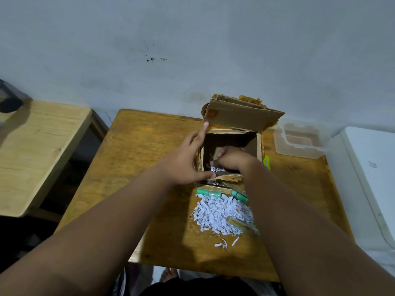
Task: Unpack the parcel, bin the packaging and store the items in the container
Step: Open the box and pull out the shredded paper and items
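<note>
An open cardboard parcel [243, 116] stands at the back of the wooden table [149, 159], its far flap raised. My left hand [183, 161] grips the box's left wall, fingers spread along the rim. My right hand [232, 159] reaches inside the box, fingers closed on white shredded paper [215, 168]. In front of the box lies a pile of shredded paper [222, 214] with green tubes [208, 192] and a thin clear-wrapped pack [242, 225]. A clear plastic container [299, 139] sits at the table's back right.
A yellow-green object [266, 162] peeks out beside the box's right wall. A lighter wooden table [36, 154] stands to the left. A white surface [372, 178] borders the right side. The grey wall is close behind.
</note>
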